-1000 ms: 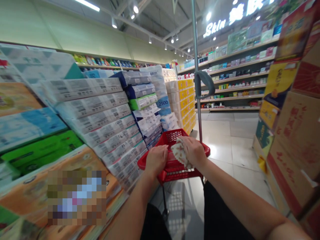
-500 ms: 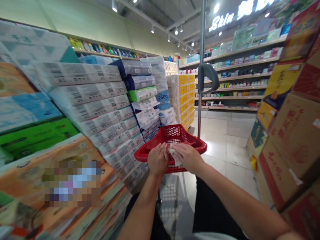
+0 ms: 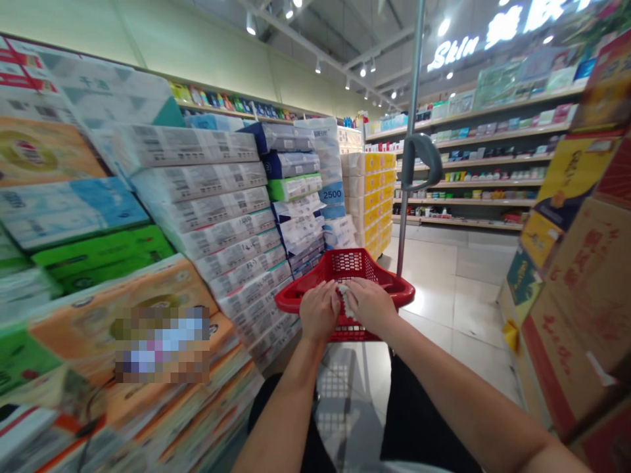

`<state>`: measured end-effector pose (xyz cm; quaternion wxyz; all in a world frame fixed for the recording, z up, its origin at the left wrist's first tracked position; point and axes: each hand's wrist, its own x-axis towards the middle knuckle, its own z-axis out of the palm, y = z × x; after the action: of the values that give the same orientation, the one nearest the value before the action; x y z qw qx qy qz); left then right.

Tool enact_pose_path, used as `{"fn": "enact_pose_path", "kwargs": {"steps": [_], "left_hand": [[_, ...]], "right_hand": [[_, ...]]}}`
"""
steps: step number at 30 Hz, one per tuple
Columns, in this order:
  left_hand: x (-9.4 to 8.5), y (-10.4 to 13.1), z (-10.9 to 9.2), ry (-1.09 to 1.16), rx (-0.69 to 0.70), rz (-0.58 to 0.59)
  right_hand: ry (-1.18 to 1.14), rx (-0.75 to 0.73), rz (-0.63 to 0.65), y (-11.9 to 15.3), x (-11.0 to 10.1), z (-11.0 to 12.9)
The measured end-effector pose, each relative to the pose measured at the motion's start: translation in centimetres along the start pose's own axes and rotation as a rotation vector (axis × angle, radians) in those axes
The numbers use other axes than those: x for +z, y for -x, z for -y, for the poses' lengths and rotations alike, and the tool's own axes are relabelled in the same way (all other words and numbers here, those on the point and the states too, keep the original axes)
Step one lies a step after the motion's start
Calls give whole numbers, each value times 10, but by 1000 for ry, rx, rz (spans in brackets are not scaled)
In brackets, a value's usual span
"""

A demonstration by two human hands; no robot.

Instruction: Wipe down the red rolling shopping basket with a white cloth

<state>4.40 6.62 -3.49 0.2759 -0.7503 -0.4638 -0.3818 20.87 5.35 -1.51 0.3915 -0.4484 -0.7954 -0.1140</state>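
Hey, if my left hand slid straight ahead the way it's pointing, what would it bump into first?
Probably the far mesh wall of the red basket, ahead of your left hand. Height is hard to judge, so it might pass above that wall.

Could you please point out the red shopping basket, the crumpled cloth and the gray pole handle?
Red shopping basket (image 3: 290, 299): head view, left rim.
Crumpled cloth (image 3: 348, 303): head view, exposed middle.
Gray pole handle (image 3: 435, 164): head view, outer grip.

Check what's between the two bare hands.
Head view: a crumpled off-white cloth, partly covered by the bare right hand, shows between it and the bare left hand.
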Motion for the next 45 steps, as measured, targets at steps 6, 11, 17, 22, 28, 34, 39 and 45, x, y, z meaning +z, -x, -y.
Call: {"fn": "enact_pose_path", "kwargs": {"steps": [6, 11, 17, 22, 28, 34, 39, 45], "left_hand": [[1, 0, 1, -2, 13, -24], [2, 0, 2, -4, 11, -35], [1, 2, 3, 5, 28, -46], [-1, 5, 5, 11, 25, -63], [-4, 5, 3, 18, 22, -44], [-8, 13, 1, 30, 62, -101], [-13, 14, 4, 44, 37, -58], [-13, 11, 9, 33, 17, -37]], "right_hand": [[58, 9, -126, 9, 5, 3], [100, 91, 18, -3, -2, 2], [135, 117, -9, 2, -6, 4], [229, 275, 203, -8, -18, 4], [206, 158, 24, 16, -13, -1], [189, 331, 341, -3, -28, -7], [235, 262, 217, 8, -27, 0], [205, 77, 54, 20, -22, 4]]}}
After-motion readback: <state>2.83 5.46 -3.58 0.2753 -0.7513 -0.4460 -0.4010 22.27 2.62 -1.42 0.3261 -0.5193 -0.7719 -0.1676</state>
